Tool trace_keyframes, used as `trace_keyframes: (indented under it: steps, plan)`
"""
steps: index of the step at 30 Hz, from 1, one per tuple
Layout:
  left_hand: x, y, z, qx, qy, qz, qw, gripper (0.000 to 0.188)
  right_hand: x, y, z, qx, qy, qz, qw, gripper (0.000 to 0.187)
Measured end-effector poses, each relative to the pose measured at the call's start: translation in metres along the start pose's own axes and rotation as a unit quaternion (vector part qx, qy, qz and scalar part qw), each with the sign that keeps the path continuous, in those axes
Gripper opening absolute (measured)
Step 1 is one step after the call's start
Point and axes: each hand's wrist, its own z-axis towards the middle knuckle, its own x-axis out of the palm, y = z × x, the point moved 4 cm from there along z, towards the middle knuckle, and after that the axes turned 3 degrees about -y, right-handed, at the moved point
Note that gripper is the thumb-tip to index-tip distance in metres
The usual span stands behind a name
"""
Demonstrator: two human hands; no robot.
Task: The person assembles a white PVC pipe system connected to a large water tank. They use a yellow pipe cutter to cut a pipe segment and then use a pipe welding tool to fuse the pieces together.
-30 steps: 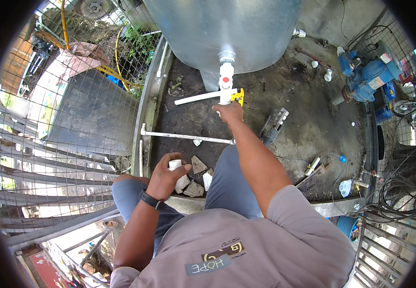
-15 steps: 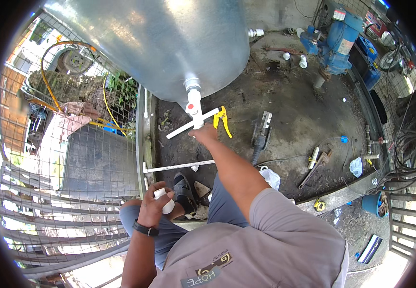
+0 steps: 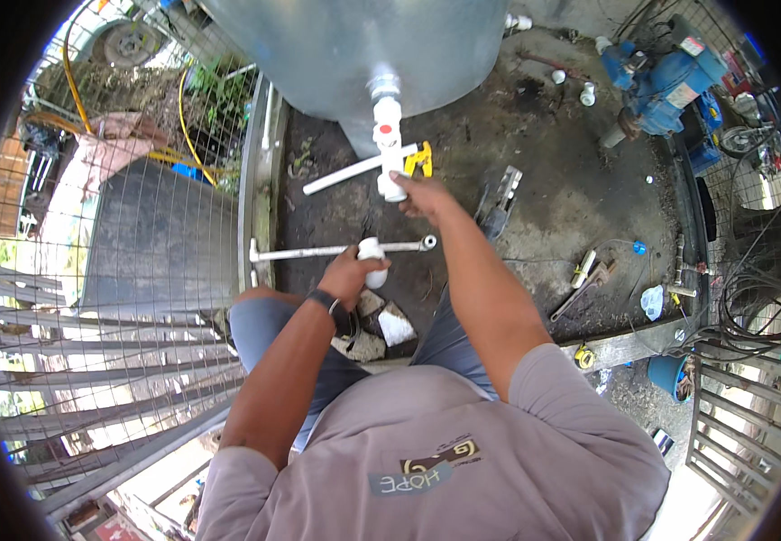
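Observation:
From the big metal tank (image 3: 354, 54) a white plastic valve (image 3: 388, 117) with a red centre juts toward me. At its near end is a white pipe fitting (image 3: 391, 187), and my right hand (image 3: 427, 200) is closed around the right side of it. My left hand (image 3: 344, 278), lower and nearer to me, grips a short, rounded white plastic pipe fitting (image 3: 374, 263); fingers partly cover it. A loose white pipe (image 3: 341, 177) lies below the valve, with a yellow pipe cutter (image 3: 420, 160) by its right end. Past my left hand runs a longer white pipe (image 3: 296, 253).
A grey-black power tool (image 3: 499, 203) lies on the dark floor to the right. Further right are a pipe wrench (image 3: 580, 290), a yellow tape measure (image 3: 584, 357) and a blue pump (image 3: 675, 86). Wire fencing (image 3: 165, 270) borders the left side. Broken stone pieces (image 3: 397, 326) lie between my legs.
My left hand has moved up and to the right with its fitting, closer to the valve. My right hand stays at the valve's end fitting. The view has shifted.

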Motion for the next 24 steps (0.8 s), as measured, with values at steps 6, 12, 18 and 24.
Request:
trace_keyframes:
  steps: [6,12,18,24]
  plan:
    - [0.019,0.005,0.041,-0.012,0.041,0.005,0.999,0.053,0.000,0.026,0.003,-0.090,-0.092,-0.214,0.968,0.046]
    - [0.037,-0.016,0.053,-0.038,0.056,-0.004,0.998,0.049,0.018,0.043,0.001,0.002,-0.080,-0.234,0.969,0.062]
    - [0.037,-0.023,0.072,-0.016,0.060,-0.049,0.997,0.042,0.014,0.040,0.000,-0.044,-0.074,-0.200,0.976,0.056]
    - [0.032,-0.020,0.067,-0.008,0.056,-0.021,0.998,0.042,0.015,0.031,0.014,-0.063,-0.062,-0.316,0.945,0.071]
